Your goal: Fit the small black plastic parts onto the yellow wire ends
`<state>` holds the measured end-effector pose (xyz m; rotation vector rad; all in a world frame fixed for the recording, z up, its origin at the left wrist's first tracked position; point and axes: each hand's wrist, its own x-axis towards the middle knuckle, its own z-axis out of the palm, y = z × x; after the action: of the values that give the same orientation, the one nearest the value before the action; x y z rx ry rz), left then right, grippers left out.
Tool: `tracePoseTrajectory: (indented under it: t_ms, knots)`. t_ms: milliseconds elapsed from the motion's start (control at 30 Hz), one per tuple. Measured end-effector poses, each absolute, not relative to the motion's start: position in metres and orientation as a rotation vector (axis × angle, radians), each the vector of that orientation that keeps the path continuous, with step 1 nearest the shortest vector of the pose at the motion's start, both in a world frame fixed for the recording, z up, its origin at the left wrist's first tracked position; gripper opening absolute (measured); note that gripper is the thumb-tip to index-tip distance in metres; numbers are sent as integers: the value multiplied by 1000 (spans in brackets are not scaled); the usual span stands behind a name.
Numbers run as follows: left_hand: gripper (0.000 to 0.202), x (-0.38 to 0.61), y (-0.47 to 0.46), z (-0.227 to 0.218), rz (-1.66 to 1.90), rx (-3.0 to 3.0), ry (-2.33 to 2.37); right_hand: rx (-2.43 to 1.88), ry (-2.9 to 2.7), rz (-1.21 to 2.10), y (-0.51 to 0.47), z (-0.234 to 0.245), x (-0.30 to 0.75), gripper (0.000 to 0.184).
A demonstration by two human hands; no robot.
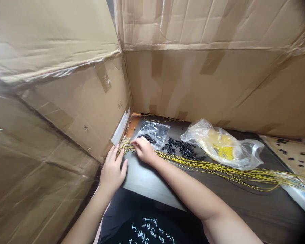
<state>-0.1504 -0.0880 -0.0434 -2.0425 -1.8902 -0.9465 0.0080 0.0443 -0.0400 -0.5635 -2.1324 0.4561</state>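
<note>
A single view from the wearer's head faces forward and steeply down; it looks over the shirt [152, 218] to the left hand [113, 173] and right hand [144, 150], near and just left of centre; the table [152, 184] spreads rightward; cardboard walls [205, 89] fill the left and top.
</note>
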Motion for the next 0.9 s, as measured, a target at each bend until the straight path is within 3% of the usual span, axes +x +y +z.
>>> tracePoseTrajectory:
  t_ms: [233,533,900]
  knots:
    - [69,-129,-75,-41,-1539,-2097,-2135,-531,-2053,576,41,-38,5,23]
    - [48,-114,-40,-36,-2562,-1825,-2223,-542,-1980,823,34,-36,4,27]
    - [40,-115,-22,-39,-2863,-1515,-2176,-603,-2046,863,34,-36,5,35]
